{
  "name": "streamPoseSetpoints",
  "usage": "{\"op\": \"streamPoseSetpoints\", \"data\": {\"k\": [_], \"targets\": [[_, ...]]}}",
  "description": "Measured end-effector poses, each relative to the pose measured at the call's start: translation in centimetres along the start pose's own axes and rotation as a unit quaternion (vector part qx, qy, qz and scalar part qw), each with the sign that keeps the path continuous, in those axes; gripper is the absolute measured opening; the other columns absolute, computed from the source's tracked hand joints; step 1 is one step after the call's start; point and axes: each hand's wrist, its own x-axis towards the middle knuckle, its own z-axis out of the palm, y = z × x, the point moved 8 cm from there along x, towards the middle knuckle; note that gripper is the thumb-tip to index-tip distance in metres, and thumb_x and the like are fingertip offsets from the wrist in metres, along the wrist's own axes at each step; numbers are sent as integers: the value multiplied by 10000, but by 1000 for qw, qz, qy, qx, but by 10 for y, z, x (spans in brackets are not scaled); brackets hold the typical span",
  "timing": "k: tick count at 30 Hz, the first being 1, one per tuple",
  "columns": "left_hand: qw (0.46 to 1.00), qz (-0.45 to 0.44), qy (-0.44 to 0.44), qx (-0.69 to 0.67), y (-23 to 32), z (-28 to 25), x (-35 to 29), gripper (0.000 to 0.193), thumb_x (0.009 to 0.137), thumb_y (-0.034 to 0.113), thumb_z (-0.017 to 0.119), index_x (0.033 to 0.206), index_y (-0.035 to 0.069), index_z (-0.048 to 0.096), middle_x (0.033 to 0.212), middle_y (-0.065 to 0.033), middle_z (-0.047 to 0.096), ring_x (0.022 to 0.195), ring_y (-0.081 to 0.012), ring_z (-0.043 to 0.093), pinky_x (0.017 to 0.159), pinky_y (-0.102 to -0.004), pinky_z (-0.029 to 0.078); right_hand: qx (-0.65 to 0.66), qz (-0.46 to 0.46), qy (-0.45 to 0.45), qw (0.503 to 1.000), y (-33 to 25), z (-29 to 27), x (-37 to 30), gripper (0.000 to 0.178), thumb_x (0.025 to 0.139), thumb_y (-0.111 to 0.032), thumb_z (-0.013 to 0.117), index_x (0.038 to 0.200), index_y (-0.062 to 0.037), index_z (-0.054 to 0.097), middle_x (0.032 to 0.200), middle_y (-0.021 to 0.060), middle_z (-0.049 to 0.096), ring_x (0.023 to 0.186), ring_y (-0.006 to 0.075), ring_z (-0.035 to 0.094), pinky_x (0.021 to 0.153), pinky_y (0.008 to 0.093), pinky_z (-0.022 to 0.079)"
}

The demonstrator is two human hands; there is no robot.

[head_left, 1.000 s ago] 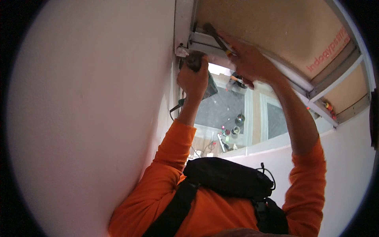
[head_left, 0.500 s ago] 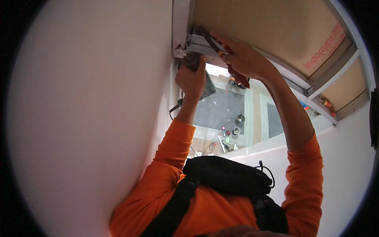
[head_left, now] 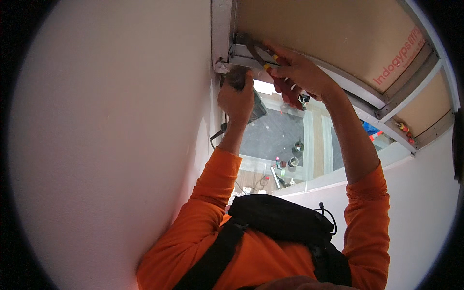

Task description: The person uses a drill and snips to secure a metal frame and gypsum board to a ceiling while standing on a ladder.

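My right hand [head_left: 302, 75] is closed round the red-and-yellow handles of a pair of pliers [head_left: 264, 62]. The dark jaws reach the corner where the metal channel [head_left: 249, 57] meets the upright stud beside the wall. Just below that corner, my left hand [head_left: 236, 104] is wrapped round a dark, rounded object [head_left: 237, 78], close to the underside of the channel. A dark grey boxy body [head_left: 258, 107] and a black cord [head_left: 216, 137] show behind this hand, so it looks like a corded power tool. My fingers partly hide it, and its exact kind is unclear.
A pale wall [head_left: 111, 121] rises close on my left. Brown board [head_left: 319, 29] backs the metal framing. Another red-and-yellow-handled tool [head_left: 404, 129] rests in the frame at right. Far below, buckets [head_left: 293, 162] and tools stand on the floor. A black pouch [head_left: 280, 217] hangs on my chest.
The pliers' handles appear spread wider, with my right fingers shifted on them. My left hand keeps its hold, slightly lower and to the right. The view has shifted slightly.
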Motion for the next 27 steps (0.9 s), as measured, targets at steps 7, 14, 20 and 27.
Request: {"op": "streamPoseSetpoints", "data": {"k": [7,14,20,27], "targets": [[999,25,-19,-42,21,9,-13,441,794,441,759,933,28,694,879,-144,723,810,-333,702,740,-427,534,-19,-27,78,996,-6,-37,-23,660,937,-223,610,1525,-169,315,672,88,602,446,176,582,388,330,526],[997,-46,-53,-31,-22,8,14,544,832,439,758,922,-95,705,915,-185,729,800,-271,713,713,-391,556,-172,-122,197,957,19,-3,-44,628,975,-240,545,1535,-189,265,919,144,701,519,209,627,451,336,521],[992,-34,-102,-59,-7,14,13,554,861,421,722,921,-129,692,896,-200,726,800,-269,719,707,-385,560,-100,-18,438,893,121,-65,-166,596,977,-145,550,1512,-253,309,793,108,657,579,190,620,539,329,511],[979,70,-157,-113,70,18,-18,499,865,352,725,925,-141,681,917,-197,725,855,-285,713,745,-385,549,-270,148,466,829,134,-154,-227,529,967,-129,518,1472,-166,366,730,191,654,557,312,652,519,425,513]]}}
